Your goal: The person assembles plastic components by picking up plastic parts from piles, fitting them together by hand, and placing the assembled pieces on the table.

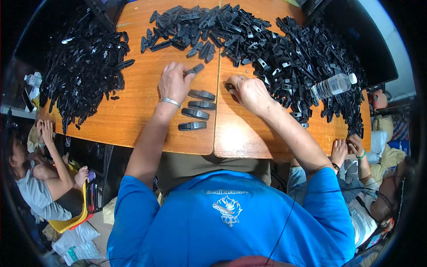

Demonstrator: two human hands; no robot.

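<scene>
My left hand is over the left half of the wooden table, its thumb and fingers pinching a dark grey elongated plastic piece. To the right of the table's seam, my right hand is closed with its fingertips around a small dark part, mostly hidden by the fingers. Between my hands and nearer to me lie several black oblong plastic pieces in a column, each turned sideways. A loose group of similar dark pieces rests just beyond my left hand.
A large heap of black parts curves along the table's far and right sides, with a clear plastic bottle lying on it. Another heap of small black parts covers the left end. People sit at both sides, hands at the table's edges.
</scene>
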